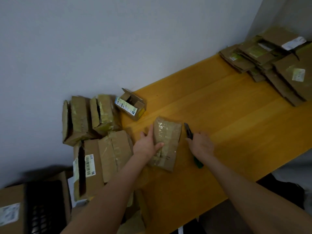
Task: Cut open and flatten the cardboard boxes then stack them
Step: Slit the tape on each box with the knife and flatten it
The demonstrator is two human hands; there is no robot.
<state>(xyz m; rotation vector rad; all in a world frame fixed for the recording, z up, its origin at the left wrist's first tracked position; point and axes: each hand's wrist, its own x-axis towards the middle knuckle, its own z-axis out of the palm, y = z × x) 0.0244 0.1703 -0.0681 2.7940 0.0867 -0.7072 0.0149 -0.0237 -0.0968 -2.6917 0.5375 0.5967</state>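
A small taped cardboard box lies on the yellow table in front of me. My left hand grips its left side, fingers along the edge and thumb on the taped top. Just right of the box, my right hand holds a utility knife with a green handle, its blade end pointing away from me and clear of the cardboard. A stack of flattened boxes sits at the table's far right corner.
Several unflattened boxes crowd the table's left end: two torn ones against the wall, a small open one with a label, and a larger labelled one. Another box holding a black object is at the lower left.
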